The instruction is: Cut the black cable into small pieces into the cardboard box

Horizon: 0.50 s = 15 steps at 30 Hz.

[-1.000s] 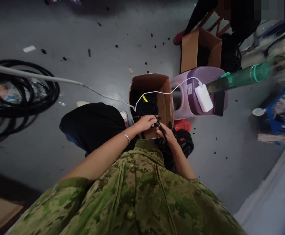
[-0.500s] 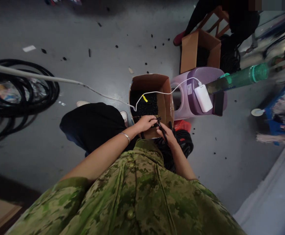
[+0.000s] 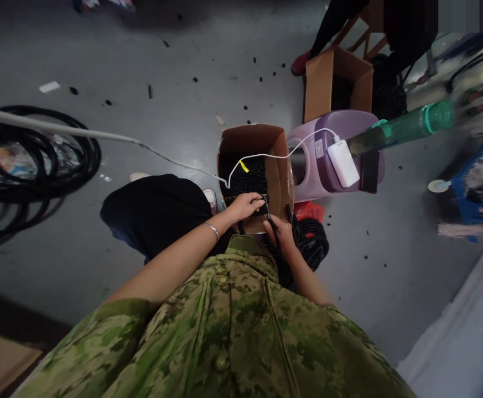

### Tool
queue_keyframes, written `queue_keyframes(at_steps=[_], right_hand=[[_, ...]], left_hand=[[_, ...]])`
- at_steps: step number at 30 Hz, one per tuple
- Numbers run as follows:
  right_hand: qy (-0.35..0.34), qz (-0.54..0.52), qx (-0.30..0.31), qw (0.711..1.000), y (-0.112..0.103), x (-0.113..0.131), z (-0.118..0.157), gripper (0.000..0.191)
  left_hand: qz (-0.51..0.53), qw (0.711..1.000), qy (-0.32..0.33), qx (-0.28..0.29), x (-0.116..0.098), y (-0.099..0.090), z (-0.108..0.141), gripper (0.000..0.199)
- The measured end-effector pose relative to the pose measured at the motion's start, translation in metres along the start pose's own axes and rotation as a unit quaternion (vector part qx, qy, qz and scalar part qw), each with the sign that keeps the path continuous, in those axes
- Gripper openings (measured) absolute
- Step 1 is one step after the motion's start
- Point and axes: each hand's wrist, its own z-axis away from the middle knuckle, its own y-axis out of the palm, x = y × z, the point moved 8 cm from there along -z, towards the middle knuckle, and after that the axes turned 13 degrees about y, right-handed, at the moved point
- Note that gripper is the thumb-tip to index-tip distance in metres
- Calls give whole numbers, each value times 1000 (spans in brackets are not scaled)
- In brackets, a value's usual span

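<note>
Over the near part of an open cardboard box (image 3: pixel 280 182), my left hand (image 3: pixel 246 206) is closed on a small dark piece that I cannot make out. Close on its right, my right hand (image 3: pixel 281 232) grips a black-handled tool (image 3: pixel 268 210), which looks like scissors or pliers, its thin tip beside my left fingertips. Many small black pieces (image 3: pixel 253 179) lie in the box. A white cable (image 3: pixel 191 166) with a yellow tag (image 3: pixel 244 166) crosses above the box.
A purple stool (image 3: pixel 324 177) right of the box holds a white power bank (image 3: pixel 343 163) and a green bottle (image 3: pixel 407 130). Black hose coils (image 3: pixel 313 243) lie beside my right forearm, more at far left. Another person's leg and a second box (image 3: pixel 318 85) are at upper right.
The tool in my right hand has turned slightly and its tip shows more clearly. My right hand has shifted a little. The view has moved slightly.
</note>
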Motion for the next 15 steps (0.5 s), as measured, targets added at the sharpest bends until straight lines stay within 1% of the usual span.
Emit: queue_keyframes(at_steps=[3,8,12,15], right_hand=[[4,-5,-8,1000,-1,-1,1,40],[16,-10,-15,1000,2,-1,-2,39],[23,-13,9,1000,4,-4,-6,38],[29,-22,28,999,3,-8,-9,41]], left_hand=[[-8,1000,-8,-30,3,-1,1,21],[-82,993,27,-75,-4,-12,2,11],[-102,992,21,-74,-3,-15,2,11],[-122,991,31,-44,-4,-12,2,17]])
